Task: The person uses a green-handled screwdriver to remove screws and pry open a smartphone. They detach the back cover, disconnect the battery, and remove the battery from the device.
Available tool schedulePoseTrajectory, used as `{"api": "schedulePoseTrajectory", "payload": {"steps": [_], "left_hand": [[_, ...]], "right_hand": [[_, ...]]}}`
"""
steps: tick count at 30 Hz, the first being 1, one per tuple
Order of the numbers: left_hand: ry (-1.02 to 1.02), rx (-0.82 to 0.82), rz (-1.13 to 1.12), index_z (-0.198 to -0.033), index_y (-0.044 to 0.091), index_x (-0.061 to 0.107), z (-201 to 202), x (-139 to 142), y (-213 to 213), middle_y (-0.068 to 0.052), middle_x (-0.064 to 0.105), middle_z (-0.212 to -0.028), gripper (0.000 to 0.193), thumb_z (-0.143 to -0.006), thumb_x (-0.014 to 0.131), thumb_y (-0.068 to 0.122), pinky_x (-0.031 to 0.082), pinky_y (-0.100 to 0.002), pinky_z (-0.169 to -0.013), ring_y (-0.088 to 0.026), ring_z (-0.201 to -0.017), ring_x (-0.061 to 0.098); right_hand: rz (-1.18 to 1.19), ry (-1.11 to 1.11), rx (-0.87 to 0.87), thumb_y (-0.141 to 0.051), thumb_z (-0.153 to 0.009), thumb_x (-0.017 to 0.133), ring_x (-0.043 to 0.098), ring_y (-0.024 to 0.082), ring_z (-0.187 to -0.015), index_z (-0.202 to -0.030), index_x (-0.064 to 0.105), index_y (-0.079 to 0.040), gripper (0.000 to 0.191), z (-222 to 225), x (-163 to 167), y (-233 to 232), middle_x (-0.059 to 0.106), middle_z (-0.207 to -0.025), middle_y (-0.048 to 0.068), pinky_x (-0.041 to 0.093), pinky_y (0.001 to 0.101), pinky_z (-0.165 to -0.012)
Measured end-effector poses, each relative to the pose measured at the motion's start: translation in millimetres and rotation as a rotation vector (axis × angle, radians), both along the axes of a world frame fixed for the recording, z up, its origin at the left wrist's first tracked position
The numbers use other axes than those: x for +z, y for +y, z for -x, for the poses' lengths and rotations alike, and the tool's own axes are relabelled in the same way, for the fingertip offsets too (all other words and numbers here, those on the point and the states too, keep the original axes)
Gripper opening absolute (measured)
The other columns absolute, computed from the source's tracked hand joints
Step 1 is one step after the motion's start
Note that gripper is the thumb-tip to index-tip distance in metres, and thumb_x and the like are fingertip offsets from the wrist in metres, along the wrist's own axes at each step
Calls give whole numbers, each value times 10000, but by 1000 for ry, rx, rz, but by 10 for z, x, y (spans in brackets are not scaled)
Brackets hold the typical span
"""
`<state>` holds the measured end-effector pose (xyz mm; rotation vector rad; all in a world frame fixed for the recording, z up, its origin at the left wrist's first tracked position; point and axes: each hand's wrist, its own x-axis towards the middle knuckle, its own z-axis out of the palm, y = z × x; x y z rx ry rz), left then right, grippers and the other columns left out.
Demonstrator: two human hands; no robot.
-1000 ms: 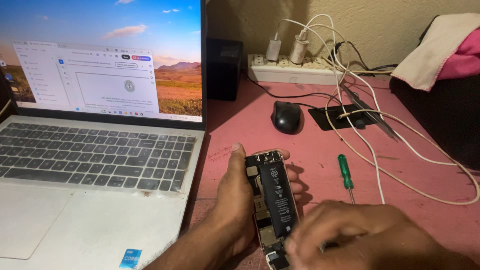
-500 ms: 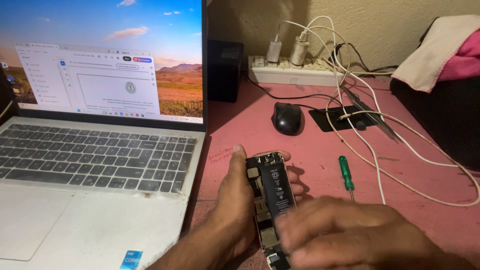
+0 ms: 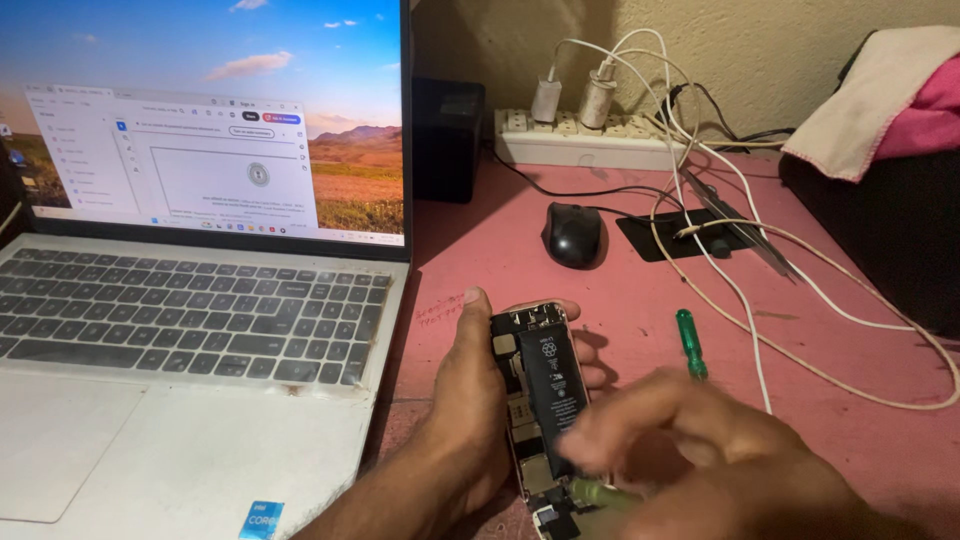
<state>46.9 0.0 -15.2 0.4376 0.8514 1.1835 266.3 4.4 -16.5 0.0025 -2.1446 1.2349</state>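
Note:
An opened smartphone (image 3: 538,385) with its black battery showing lies in my left hand (image 3: 462,430), thumb along its left edge and fingers curled round the far side. My right hand (image 3: 715,460) hovers over the phone's lower end, blurred, its fingers pinched on a small green-tipped tool (image 3: 600,492) that touches the phone near the battery's bottom. A green-handled screwdriver (image 3: 690,343) lies on the pink table just right of the phone.
An open laptop (image 3: 190,330) fills the left side. Behind are a black mouse (image 3: 574,234), a white power strip (image 3: 590,140) with chargers, white cables (image 3: 740,290) trailing across the table, tweezers (image 3: 735,222) and a black box (image 3: 447,140).
My right hand has shifted left along the phone's lower end, and a green-tipped tool now shows in its fingers. The left hand and phone have stayed in place.

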Motion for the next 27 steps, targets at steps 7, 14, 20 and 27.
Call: {"api": "schedulePoseTrajectory", "payload": {"steps": [7, 14, 20, 27], "left_hand": [[-14, 4, 4, -1234, 54, 625, -9, -15, 2, -139, 702, -916, 851, -986, 54, 635, 621, -469, -875, -269, -865, 702], [-3, -14, -2, -1232, 64, 625, 14, -35, 5, -137, 694, -932, 847, -989, 65, 651, 607, -467, -851, -256, -877, 700], [9, -15, 1, -1242, 75, 618, 2, -6, -5, -136, 693, -963, 843, -981, 60, 651, 620, -463, -870, -247, -894, 696], [21, -15, 24, -1242, 69, 636, -7, -11, 0, -147, 689, -964, 851, -999, 67, 653, 629, -443, -896, -254, -906, 697]], "right_hand": [[-10, -77, 69, -163, -1032, 615, 665, 381, -1165, -1079, 721, 26, 222, -2, 53, 27, 687, -1175, 223, 572, 546, -998], [152, -87, 23, -104, -1009, 643, 612, 336, -1089, -975, 722, -24, 117, 93, 25, -19, 640, -1075, 177, 529, 522, -1016], [-23, -189, 5, -65, -968, 670, 656, 342, -1157, -1105, 723, 34, 177, 16, 157, 61, 646, -1164, 228, 520, 492, -1000], [-180, -15, -440, -139, -967, 690, 752, 205, -989, -1153, 717, -48, 209, 177, 48, -86, 754, -1048, 104, 660, 354, -811]]}}
